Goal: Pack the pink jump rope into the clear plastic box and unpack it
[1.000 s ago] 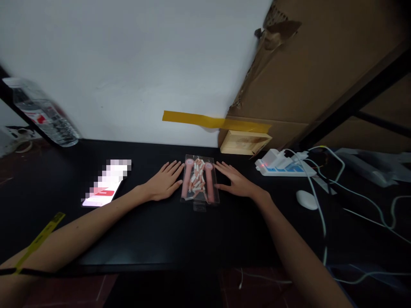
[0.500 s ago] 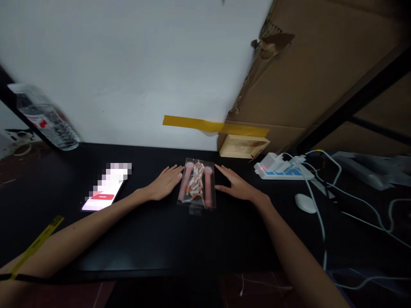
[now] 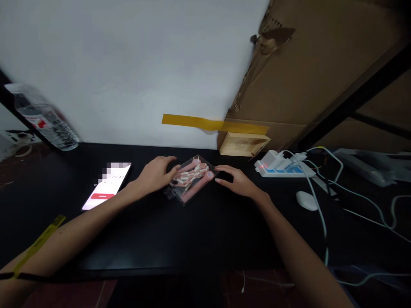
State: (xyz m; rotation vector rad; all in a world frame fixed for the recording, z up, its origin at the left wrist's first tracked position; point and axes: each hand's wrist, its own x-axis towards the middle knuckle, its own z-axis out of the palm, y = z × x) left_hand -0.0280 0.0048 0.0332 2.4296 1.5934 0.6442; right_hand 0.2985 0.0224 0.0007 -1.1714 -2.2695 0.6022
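A flat clear plastic pack (image 3: 198, 189) lies turned at a slant on the black table. Inside it are two long pink strips with round labels and many small white and pink pieces between them. My left hand (image 3: 154, 173) is at the pack's upper left edge, its thumb against the plastic and its fingers bent beyond. At the right corner, my right hand (image 3: 236, 179) has its fingers and thumb curved on either side of the pack. A clear tab sticks out at the pack's left end.
Left of the pack lies a lit phone (image 3: 107, 188); farther back leans a water bottle (image 3: 48, 122). A shallow wooden box (image 3: 239, 144) stands against the cardboard. To the right are a power strip (image 3: 282, 167) with cables and a white mouse (image 3: 306, 200).
The pack has turned clockwise, so its tab points left instead of toward me. My hands have gone from flat beside it to bent fingers at its edge and corner.
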